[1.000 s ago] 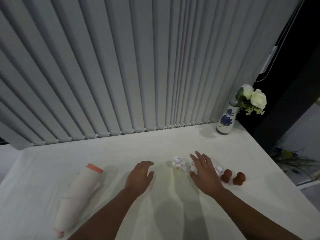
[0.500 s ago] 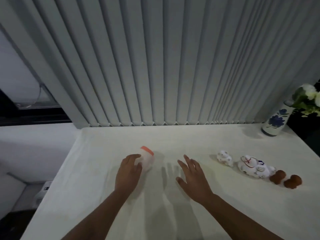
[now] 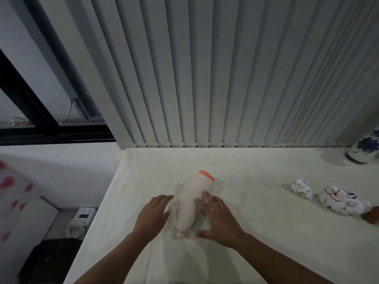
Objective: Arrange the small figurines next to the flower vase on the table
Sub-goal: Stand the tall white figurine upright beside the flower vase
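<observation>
A long white figure with an orange end point(image 3: 191, 203) lies on the table's white cloth point(image 3: 256, 253). My left hand point(image 3: 152, 217) rests against its left side, my right hand point(image 3: 218, 220) against its right side, fingers spread on both. Whether either hand grips it I cannot tell. At the right stand a small white figurine point(image 3: 301, 189) and a larger white figurine with red and blue marks point(image 3: 342, 202). A brown figurine point(image 3: 371, 217) is cut off by the right edge. The blue-and-white flower vase point(image 3: 364, 150) stands at the far right, against the blinds.
Grey vertical blinds point(image 3: 225, 78) hang behind the table. The table's left edge runs from about point(image 3: 123, 158) down to the bottom. Below it on the left are a white power strip point(image 3: 85, 216), a coiled cable point(image 3: 75, 230) and a dark box point(image 3: 49, 261).
The view swung left, so the vase and figurines slid to the right edge. Both hands moved left from the small figurines and now sit on either side of the long white figure.
</observation>
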Demonstrator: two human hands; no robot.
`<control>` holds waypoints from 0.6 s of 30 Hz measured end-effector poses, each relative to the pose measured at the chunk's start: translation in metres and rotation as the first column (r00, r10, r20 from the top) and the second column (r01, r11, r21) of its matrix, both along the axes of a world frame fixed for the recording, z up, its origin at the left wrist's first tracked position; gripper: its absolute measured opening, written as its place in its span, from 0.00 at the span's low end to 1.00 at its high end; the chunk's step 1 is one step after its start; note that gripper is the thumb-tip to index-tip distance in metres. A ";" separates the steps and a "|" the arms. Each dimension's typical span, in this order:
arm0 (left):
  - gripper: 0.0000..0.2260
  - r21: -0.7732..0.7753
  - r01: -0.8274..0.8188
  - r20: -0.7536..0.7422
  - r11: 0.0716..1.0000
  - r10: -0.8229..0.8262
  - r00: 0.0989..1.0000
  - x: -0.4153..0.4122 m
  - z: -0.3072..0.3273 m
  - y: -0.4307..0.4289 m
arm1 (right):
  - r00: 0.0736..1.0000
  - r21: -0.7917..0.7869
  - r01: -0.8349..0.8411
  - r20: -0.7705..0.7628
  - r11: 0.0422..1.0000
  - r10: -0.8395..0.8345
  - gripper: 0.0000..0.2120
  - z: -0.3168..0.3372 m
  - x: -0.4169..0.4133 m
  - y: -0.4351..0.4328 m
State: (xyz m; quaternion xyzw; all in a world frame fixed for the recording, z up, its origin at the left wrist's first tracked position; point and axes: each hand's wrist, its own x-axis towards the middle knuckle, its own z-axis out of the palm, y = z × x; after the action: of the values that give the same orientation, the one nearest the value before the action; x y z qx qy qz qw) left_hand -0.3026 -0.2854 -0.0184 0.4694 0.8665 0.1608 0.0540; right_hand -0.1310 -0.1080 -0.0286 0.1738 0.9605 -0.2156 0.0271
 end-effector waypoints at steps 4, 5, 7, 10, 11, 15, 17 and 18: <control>0.31 -0.108 0.135 0.034 0.985 -0.132 0.991 -0.003 -0.008 -0.002 | 1.000 -0.031 0.004 0.018 1.000 -0.003 0.51 0.000 -0.004 -0.005; 0.33 -0.120 0.149 0.040 0.982 -0.145 0.989 -0.004 -0.011 -0.002 | 1.000 -0.036 0.005 0.016 0.999 -0.005 0.53 0.001 -0.005 -0.006; 0.37 -0.142 0.169 0.043 0.975 -0.165 0.985 -0.007 -0.014 -0.002 | 1.000 -0.049 0.009 0.012 0.999 -0.008 0.54 0.001 -0.007 -0.008; 0.40 -0.162 0.191 0.044 0.968 -0.186 0.982 -0.011 -0.018 -0.001 | 1.000 -0.101 0.021 -0.006 0.995 -0.022 0.52 -0.004 -0.012 -0.011; 0.41 -0.164 0.196 0.050 0.967 -0.190 0.981 -0.013 -0.018 -0.001 | 1.000 -0.122 0.023 -0.010 0.992 -0.024 0.51 -0.005 -0.015 -0.012; 0.44 -0.156 0.215 0.076 0.964 -0.205 0.976 -0.017 -0.022 0.001 | 1.000 -0.148 -0.002 -0.026 0.989 -0.002 0.47 -0.007 -0.024 -0.015; 0.45 -0.140 0.215 0.089 0.967 -0.204 0.975 -0.018 -0.025 0.002 | 0.999 -0.151 -0.020 -0.036 0.988 0.014 0.44 -0.007 -0.029 -0.016; 0.45 -0.132 0.212 0.095 0.968 -0.201 0.975 -0.019 -0.026 0.003 | 0.999 -0.155 -0.027 -0.045 0.988 0.020 0.43 -0.007 -0.032 -0.017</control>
State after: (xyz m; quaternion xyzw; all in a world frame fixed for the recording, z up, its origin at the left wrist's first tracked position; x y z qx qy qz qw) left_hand -0.3215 -0.2828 -0.0440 0.5452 0.8193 0.1113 0.1384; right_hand -0.1626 -0.1250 -0.0356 0.1550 0.9432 -0.2931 0.0224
